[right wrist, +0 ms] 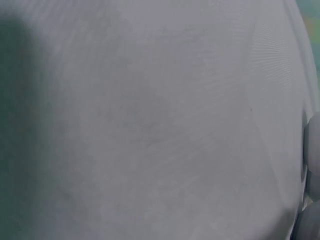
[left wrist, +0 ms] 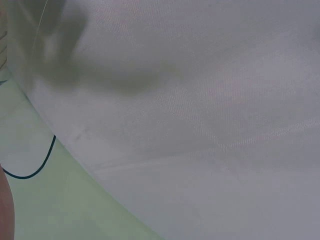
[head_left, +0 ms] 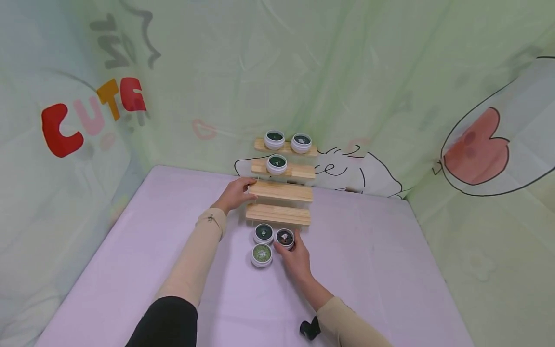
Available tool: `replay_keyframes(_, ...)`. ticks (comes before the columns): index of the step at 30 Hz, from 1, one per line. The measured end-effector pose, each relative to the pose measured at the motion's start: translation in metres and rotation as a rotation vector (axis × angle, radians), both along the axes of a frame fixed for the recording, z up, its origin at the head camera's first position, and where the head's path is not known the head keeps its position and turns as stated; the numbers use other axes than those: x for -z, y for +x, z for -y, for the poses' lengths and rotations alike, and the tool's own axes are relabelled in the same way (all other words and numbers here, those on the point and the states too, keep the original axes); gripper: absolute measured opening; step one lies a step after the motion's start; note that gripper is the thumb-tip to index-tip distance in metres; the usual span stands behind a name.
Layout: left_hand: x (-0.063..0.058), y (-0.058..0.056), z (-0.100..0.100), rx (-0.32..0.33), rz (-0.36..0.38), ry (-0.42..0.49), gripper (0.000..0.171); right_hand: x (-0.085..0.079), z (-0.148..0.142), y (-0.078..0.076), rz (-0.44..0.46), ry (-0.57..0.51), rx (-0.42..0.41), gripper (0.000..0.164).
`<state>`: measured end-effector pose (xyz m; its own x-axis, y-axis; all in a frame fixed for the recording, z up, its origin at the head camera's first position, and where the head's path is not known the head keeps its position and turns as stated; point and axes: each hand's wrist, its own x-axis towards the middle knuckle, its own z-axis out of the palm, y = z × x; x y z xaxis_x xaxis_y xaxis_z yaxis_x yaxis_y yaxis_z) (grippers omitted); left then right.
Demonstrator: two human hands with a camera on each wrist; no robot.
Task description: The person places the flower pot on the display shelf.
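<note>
A stepped wooden stand [head_left: 281,191] with several narrow boards stands at the back of the table in the head view. My left hand [head_left: 236,193] grips the left end of its third board from the top, thumb below and fingers above. In front of the stand, my right hand [head_left: 298,258] pinches a small round white jar [head_left: 284,237] with dark contents and a pale bit on top. Beside it sit a dark green jar [head_left: 263,233] and a lighter green jar [head_left: 262,254]. The wrist views show mostly cloth; white jars [right wrist: 314,145] edge into the right one.
Two jars sit on the top board, a left jar [head_left: 275,139] and a right jar [head_left: 301,142]. Another jar [head_left: 276,164] rests on the second board. A black object [head_left: 310,329] lies near the right forearm. Printed cloth [head_left: 277,72] hangs behind the lilac table [head_left: 368,270].
</note>
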<state>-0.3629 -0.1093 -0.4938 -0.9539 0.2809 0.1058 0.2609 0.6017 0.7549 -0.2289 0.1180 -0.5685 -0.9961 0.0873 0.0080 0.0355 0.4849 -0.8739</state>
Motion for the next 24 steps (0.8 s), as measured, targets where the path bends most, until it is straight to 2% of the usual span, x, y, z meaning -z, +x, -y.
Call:
replay_keyframes(2, 0.000, 0.000, 0.000, 0.001, 0.004, 0.001, 0.057, 0.001, 0.000, -0.001, 0.003, -0.017, 0.007, 0.084)
replay_keyframes(9, -0.001, 0.001, 0.001, -0.008, 0.010, 0.002, 0.057, 0.003, -0.001, -0.004, 0.008, -0.044, 0.000, 0.080)
replay_keyframes(13, -0.002, 0.002, 0.001, -0.007, 0.009, 0.007, 0.057, -0.001, -0.003, -0.002, -0.006, -0.028, -0.016, 0.078)
replay_keyframes(20, -0.001, 0.002, 0.000, 0.006, -0.003, 0.017, 0.057, -0.005, -0.009, 0.006, -0.100, 0.080, -0.056, 0.074)
replay_keyframes(24, 0.001, 0.001, 0.001, 0.009, -0.005, 0.024, 0.057, -0.010, -0.013, 0.010, -0.070, 0.069, -0.061, 0.075)
